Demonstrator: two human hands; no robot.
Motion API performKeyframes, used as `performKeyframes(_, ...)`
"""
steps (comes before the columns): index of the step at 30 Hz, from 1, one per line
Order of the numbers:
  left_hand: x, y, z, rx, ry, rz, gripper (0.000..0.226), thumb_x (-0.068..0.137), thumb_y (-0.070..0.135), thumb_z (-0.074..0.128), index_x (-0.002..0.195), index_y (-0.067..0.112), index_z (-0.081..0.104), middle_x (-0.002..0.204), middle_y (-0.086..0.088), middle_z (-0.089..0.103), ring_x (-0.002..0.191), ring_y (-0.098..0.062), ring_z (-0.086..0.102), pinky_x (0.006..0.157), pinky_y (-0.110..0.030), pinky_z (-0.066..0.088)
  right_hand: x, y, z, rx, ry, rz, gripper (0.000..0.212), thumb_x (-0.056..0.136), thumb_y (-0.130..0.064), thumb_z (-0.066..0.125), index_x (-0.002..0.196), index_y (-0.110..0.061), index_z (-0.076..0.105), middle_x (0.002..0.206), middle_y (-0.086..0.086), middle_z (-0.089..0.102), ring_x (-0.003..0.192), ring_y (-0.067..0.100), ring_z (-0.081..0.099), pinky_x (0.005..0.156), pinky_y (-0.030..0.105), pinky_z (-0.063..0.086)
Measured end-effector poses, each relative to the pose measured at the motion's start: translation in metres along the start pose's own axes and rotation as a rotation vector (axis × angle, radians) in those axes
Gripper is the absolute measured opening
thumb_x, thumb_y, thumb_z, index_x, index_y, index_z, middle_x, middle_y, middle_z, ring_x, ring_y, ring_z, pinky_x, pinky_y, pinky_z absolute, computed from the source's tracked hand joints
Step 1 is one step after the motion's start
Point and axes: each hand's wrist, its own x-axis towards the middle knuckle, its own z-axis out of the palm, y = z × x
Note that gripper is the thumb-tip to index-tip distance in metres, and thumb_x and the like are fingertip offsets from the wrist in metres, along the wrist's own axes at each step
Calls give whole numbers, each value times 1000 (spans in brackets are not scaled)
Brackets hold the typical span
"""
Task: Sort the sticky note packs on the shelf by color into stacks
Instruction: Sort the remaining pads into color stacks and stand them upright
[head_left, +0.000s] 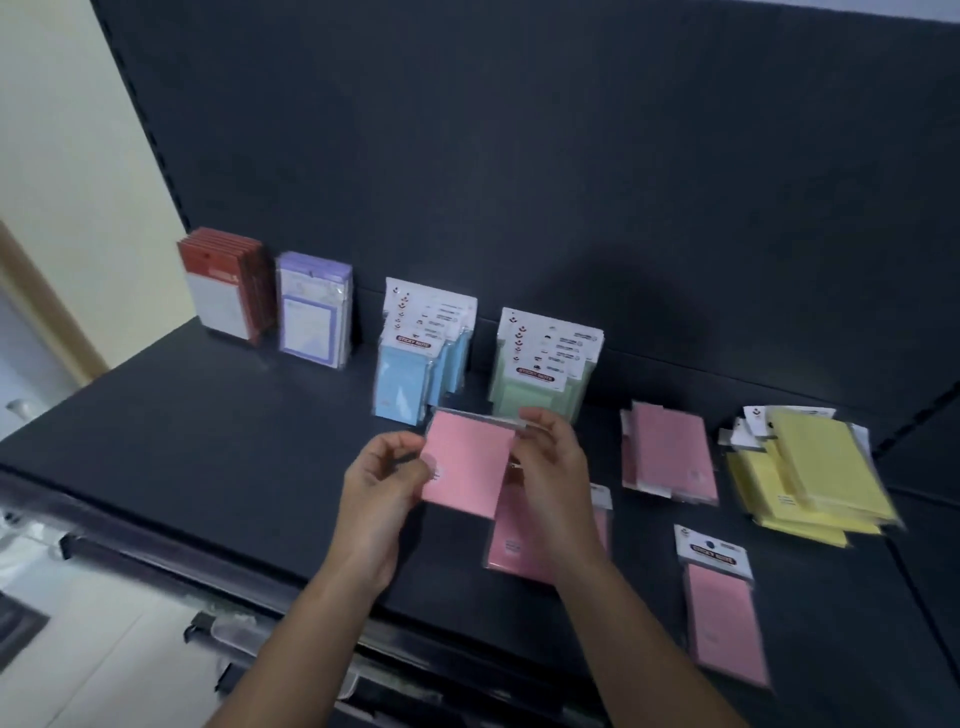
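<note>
shelf: dark shelf, all packs sat on it
far left: red packs stood upright at the back wall, purple packs just beside them
mid back: blue packs stood upright, then green packs, a gap between the two
left hand: fingers curled, pinched the left edge of the held pink pack
held pink pack: lifted off the shelf in front of the blue and green rows, tilted
right hand: pinched the pack's upper right edge
under the hands: loose pink pack lay flat, partly hidden
right: pink pile lay flat, lone pink pack nearer the front edge, messy yellow pile far right
step: pink being gathered, judged about midway
next move: probably square the held pack, stand it or stack it with the other pinks, then collect the strays
</note>
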Motion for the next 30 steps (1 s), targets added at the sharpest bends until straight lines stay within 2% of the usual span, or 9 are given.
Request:
performKeyframes(6,16,-7,-36,636,-10,117,15,79,11,68,73,20,58,67,-4,57,59,-18,50,57,-29,43,2,25,24,-511,-189,-78,25,88,-7,59,112,-16,61,99,-1,63,87,10,58,79,18,47)
performKeyframes(8,19,-11,-41,907,-46,181,14,79,19,70,88,19,60,86,-1,61,80,-19,54,73,-33,47,2,33,28,-789,-225,-192,31,89,-9,56,120,-13,57,117,3,58,105,13,51,92,18,37)
performKeyframes(10,20,-16,-43,1078,-71,228,27,80,23,69,104,20,58,112,5,53,102,-16,43,90,-31,38,0,35,34,-985,-249,-283,33,91,-11,52,124,-12,54,132,4,45,122,17,37,100,17,23)
performKeyframes(14,23,-17,-33,1252,-34,186,38,81,31,66,117,25,54,138,3,34,126,-19,24,101,-32,24,-2,30,34,-1035,-236,-311,38,94,-12,50,131,-12,47,152,4,19,141,16,15,109,16,8)
performKeyframes(17,23,-15,-9,1207,-62,315,36,79,22,68,114,22,59,137,1,40,130,-20,28,100,-31,25,-4,16,17,-940,-161,-363,32,91,-8,54,123,-11,54,146,4,31,138,14,24,109,15,14)
performKeyframes(21,16,-17,49,1015,-276,521,25,79,8,62,104,12,67,106,-2,66,103,-20,57,86,-21,36,4,-5,-41,-871,184,-331,25,88,-5,56,113,-7,62,127,7,50,122,22,43,103,20,28)
performKeyframes(25,10,-32,118,815,-511,406,33,87,13,59,119,8,60,118,-6,63,109,-18,57,86,-13,36,9,-12,-109,-879,449,-113,38,89,-8,56,126,-2,52,128,13,52,123,29,43,105,37,33)
performKeyframes(28,10,-49,156,798,-631,246,41,88,18,57,127,10,50,121,-6,60,108,-19,56,78,-13,35,4,-11,-134,-592,398,50,37,87,-5,57,124,-6,52,111,8,62,107,27,58,90,37,49)
performKeyframes(30,8,-59,169,805,-593,176,46,88,21,58,131,10,46,123,-6,57,106,-16,54,77,-11,33,0,-9,-142,-409,350,132,42,88,-6,57,129,-10,50,114,7,63,105,22,60,95,40,48)
